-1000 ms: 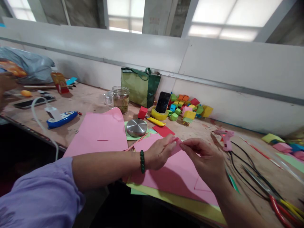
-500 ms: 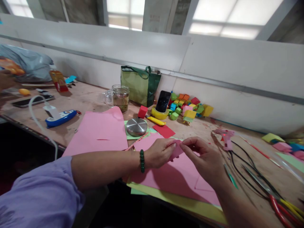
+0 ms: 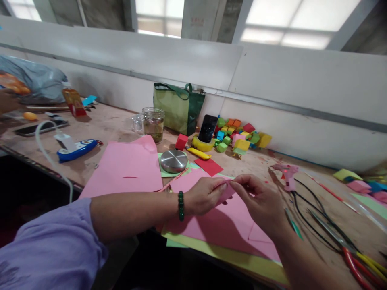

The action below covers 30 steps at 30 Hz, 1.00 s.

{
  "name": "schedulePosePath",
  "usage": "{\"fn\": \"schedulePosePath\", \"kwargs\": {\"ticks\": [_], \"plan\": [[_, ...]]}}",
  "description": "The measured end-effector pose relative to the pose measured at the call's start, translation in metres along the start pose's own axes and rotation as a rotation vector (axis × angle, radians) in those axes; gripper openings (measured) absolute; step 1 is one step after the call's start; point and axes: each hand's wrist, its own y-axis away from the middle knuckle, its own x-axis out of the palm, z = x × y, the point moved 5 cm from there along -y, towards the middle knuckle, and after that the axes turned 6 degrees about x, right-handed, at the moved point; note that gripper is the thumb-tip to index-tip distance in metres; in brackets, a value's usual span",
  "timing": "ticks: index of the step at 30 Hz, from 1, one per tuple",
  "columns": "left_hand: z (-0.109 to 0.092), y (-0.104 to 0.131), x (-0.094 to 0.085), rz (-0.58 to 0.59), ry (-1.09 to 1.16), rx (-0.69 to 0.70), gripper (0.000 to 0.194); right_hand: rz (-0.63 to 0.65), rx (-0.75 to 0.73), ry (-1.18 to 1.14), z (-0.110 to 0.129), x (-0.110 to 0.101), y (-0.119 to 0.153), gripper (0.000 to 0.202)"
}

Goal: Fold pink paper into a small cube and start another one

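Observation:
Between my hands is a small piece of pink paper (image 3: 226, 195), held above a stack of larger sheets. My left hand (image 3: 205, 196), with a green bead bracelet at the wrist, is closed on the piece, its thumb on top. The fingertips of my right hand (image 3: 255, 197) pinch the piece's upper edge. Part of the piece is hidden behind my fingers. Below lies a large pink sheet (image 3: 208, 235) over yellow and green sheets. Close by are a red paper piece (image 3: 208, 166) and a round metal lid-like disc (image 3: 173, 161).
To the right lie a pink glue gun (image 3: 289, 176) with a black cord and red-handled scissors (image 3: 335, 237). Behind are a phone (image 3: 208, 128), a heap of coloured paper cubes (image 3: 232, 133), a glass mug (image 3: 153, 124) and a green bag (image 3: 178, 108). At far left, another person's hand (image 3: 7, 100) shows.
The pink piece has tilted slightly between my hands, and my fingers have shifted a little along its edge. Both hands keep hold of it.

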Motion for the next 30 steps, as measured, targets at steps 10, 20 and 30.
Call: {"fn": "schedulePosePath", "kwargs": {"ticks": [10,20,30], "plan": [[-0.003,-0.001,-0.004,-0.006,-0.177,-0.002,0.037,-0.081,0.025,-0.003,-0.004,0.001,0.004,0.016],[0.005,-0.004,-0.007,-0.108,0.153,0.042,0.037,0.168,0.244,-0.368,-0.009,0.002,-0.007,0.027],[-0.009,-0.001,-0.009,-0.064,-0.12,0.082,0.037,0.093,0.225,-0.377,-0.016,0.0,-0.004,0.026]]}}
